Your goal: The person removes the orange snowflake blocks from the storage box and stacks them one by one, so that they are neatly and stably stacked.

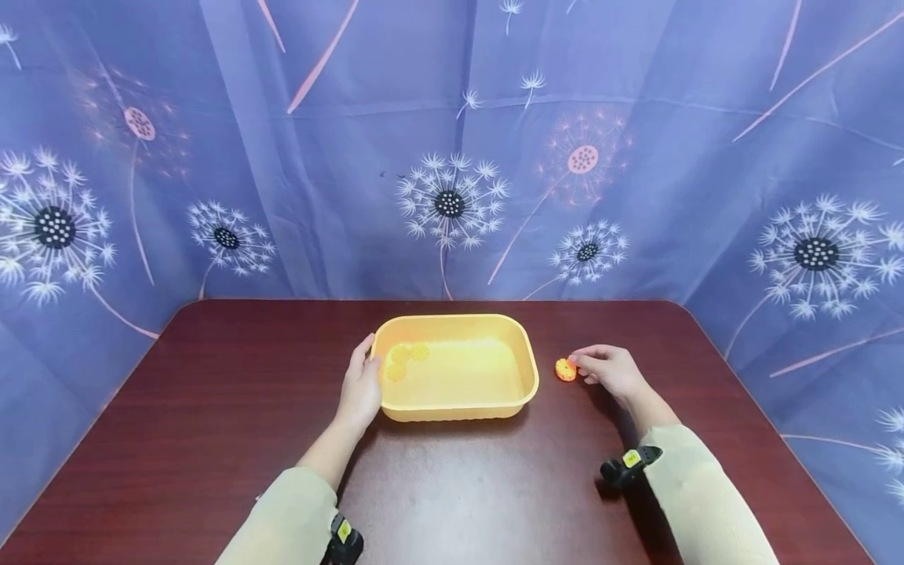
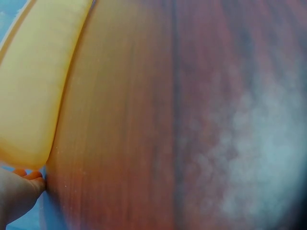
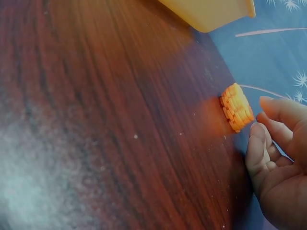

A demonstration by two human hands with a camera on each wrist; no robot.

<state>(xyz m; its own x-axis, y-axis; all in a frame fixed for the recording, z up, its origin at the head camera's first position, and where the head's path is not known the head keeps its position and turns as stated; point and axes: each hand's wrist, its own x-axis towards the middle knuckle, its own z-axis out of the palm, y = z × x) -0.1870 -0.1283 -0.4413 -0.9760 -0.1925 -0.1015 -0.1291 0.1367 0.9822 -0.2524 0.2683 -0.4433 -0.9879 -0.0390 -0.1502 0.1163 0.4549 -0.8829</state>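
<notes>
A yellow plastic bin [image 1: 459, 412] stands on the table, and my left hand [image 1: 360, 392] grips its left rim. Part of that hand [image 2: 19, 194] shows at the bin's corner in the left wrist view. Several flat, round yellow-orange pieces [image 1: 397, 370] lie in the left part of the bin. To the right of the bin, a small stack of orange notched discs [image 3: 237, 108] sits on the table. My right hand [image 1: 610, 370] is just right of the stack, its fingertips beside it. Nothing shows between its bent fingers in the right wrist view.
The dark red-brown wooden table [image 1: 452, 486] has its far edge against a blue curtain [image 1: 339, 196] with dandelion prints. Black wrist cameras [image 1: 621, 468] are strapped over both light sleeves. Glare lies on the tabletop in front of the bin.
</notes>
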